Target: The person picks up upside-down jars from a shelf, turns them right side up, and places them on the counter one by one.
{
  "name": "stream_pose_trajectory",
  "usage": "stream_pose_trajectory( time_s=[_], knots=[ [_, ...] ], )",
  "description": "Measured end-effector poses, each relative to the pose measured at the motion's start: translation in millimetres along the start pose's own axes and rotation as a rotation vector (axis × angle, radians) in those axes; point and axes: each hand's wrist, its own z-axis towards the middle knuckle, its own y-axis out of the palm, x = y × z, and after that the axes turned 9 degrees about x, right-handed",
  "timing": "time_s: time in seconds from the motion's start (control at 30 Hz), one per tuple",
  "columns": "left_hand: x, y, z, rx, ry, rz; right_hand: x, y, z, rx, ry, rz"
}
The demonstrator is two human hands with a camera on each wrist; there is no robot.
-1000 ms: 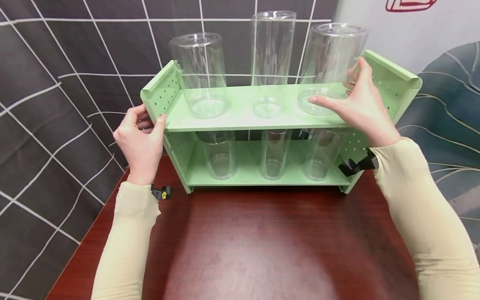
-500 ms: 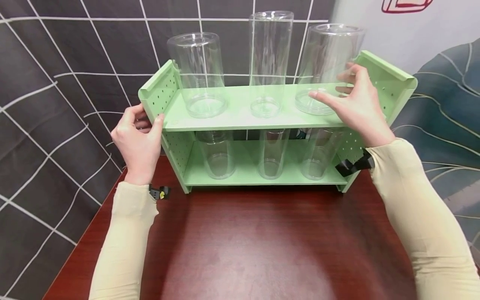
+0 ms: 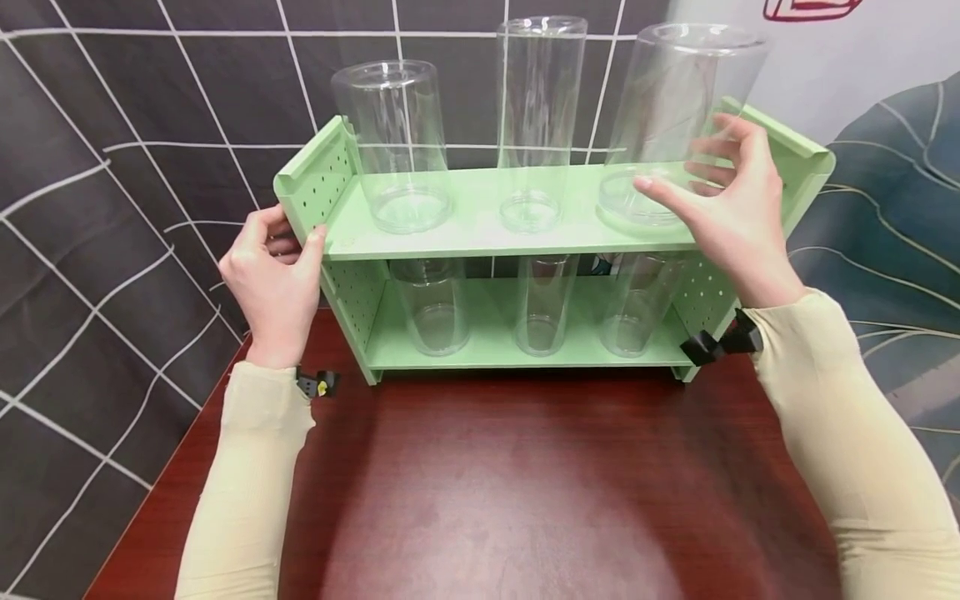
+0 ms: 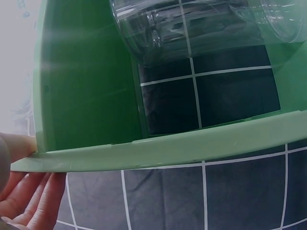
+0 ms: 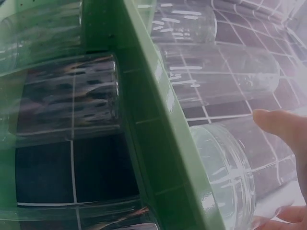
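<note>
Dark cloth (image 3: 225,83) ruled with white lines hangs behind the reddish-brown tabletop (image 3: 495,483), giving way to a leaf-patterned hanging (image 3: 892,250) on the right. From the left, the left hand (image 3: 276,287) pinches the rack (image 3: 318,179) by the front edge of its left side panel, thumb inside and fingers outside. That seems the job of this hand: a light, constant pinch keeps the rack from sliding or rocking, without pulling it askew.

Next come the left jar (image 3: 393,142), near the left end of the upper shelf (image 3: 474,208), and the taller, narrower middle jar (image 3: 536,108); three lower jars (image 3: 435,312) stand in a row beneath. At the upper shelf's right end, well apart from the other hand, the right hand (image 3: 738,208) is clasped around the right jar (image 3: 656,108), thumb across the front and fingers on the far right side. Its base seems just off the shelf, though contact is hard to tell. Handling it well would mean keeping that wide grip low, the wall upright, and the base away from the middle jar and the right panel.

It is clear, colourless and wide, with a thick rounded rim and a ringed base; the wall catches soft streaks of light. It looks slippery and easily knocked.
</note>
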Motion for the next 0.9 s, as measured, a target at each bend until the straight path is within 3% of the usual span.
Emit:
stream_pose_trajectory(
  time_s=[0.57,0.9],
  knots=[
    [1.5,-0.2,-0.4,0.001,0.006,0.02,3.3,-20.4,-21.0,0.04,-0.044,0.072],
    [0.3,-0.3,-0.2,0.004,0.003,0.023,3.8,-33.4,-37.3,0.075,-0.089,0.304]
  ],
)
